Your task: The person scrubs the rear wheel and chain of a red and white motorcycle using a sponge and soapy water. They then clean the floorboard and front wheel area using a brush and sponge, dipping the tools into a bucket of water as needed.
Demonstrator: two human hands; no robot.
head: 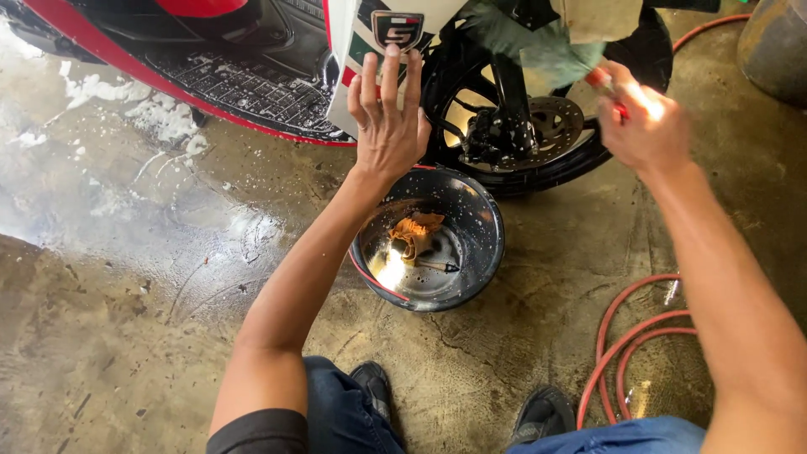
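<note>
Left hand fingers spread on scooter panel; right hand fingers pinching one red-handled tool; one bucket

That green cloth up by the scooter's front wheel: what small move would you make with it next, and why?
Probably draw the right hand down so the green cloth wipes along the fork onto the wheel. The cloth hangs blurred just above the brake disc, while the left hand, its fingers spread, rests against the white front panel, seemingly steadying.

Single head view, looking steeply down, close over wet floor
</note>
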